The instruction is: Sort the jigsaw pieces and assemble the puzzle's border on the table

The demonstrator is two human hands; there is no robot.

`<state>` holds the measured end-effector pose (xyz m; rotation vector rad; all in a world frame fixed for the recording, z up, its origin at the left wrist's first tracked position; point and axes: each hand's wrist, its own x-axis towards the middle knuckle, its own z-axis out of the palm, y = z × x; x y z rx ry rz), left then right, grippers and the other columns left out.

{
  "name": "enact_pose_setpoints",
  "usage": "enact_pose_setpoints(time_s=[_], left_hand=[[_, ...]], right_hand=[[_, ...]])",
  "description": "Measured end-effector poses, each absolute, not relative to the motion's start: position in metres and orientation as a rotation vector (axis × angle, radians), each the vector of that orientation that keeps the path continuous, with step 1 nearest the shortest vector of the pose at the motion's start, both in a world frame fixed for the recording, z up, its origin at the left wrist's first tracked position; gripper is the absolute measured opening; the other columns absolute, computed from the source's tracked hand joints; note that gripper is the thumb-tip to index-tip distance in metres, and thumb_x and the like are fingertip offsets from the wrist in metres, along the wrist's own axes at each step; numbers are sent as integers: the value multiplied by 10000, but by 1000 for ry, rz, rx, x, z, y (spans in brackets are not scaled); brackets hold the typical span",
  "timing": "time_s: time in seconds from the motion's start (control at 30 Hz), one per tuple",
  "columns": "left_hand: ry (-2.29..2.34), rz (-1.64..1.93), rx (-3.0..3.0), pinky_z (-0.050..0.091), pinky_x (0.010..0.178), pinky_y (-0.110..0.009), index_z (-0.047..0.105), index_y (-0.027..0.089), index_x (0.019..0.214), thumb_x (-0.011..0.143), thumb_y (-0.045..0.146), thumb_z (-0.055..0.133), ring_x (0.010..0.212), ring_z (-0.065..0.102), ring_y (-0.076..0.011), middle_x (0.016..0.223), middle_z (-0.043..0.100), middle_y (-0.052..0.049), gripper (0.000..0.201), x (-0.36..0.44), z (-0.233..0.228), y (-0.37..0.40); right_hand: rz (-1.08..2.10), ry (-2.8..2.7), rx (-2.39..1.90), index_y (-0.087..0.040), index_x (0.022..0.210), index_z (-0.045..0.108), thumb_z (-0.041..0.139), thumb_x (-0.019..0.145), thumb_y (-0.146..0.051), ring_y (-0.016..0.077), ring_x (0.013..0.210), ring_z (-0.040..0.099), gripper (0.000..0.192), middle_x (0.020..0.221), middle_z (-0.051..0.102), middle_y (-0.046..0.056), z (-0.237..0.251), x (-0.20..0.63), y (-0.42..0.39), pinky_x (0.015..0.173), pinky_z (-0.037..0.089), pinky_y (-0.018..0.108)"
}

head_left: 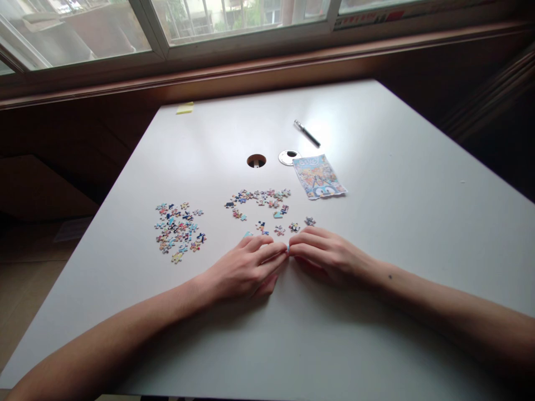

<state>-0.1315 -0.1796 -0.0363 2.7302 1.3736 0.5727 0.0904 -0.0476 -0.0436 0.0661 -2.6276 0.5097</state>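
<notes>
My left hand and my right hand meet fingertip to fingertip low over the white table. A small light-blue puzzle piece shows between their tips, mostly covered by the fingers. Both hands are closed in a pinch around it. Just beyond the fingers lie a few loose puzzle pieces, and another light-blue piece peeks out behind my left hand. Farther off, a loose arc of puzzle pieces spreads out. To the left sits a bigger scattered pile of puzzle pieces.
A printed picture sheet lies right of the arc, partly against a round cover ring. A dark marker rests behind it. The table has a cable hole. A yellow sticky note is at the far edge, below the window.
</notes>
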Motion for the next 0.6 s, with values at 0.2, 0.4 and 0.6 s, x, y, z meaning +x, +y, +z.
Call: enact_pose_setpoints(time_s=[0.2,0.4,0.6], left_hand=[[1355,590,2723,480,1028,-400,508,125,1396,971,199,508,1245,530,-265,1348,616,-132,432,-131,-36,-180],[1360,585,2735,467,1016,-385,507,113,1383,979,194,496,1237,538,-261,1317,623,-134,412,-130,-38,-180],[1337,587,2740,458,1015,-387,526,107,1347,980,203,508,1230,538,-268,1290,633,-139,380,-131,-37,-179]], right_hand=[[508,-2632,60,-165,1127,597,512,973,-121,201,897,577,182,1040,683,118,-42,90,-48,754,507,344],[517,-2630,68,-152,1105,602,540,948,-90,200,877,560,180,1032,683,122,-42,90,-47,736,501,339],[512,-2622,73,-154,1096,601,540,941,-80,196,875,556,182,1025,684,117,-42,89,-48,737,502,334]])
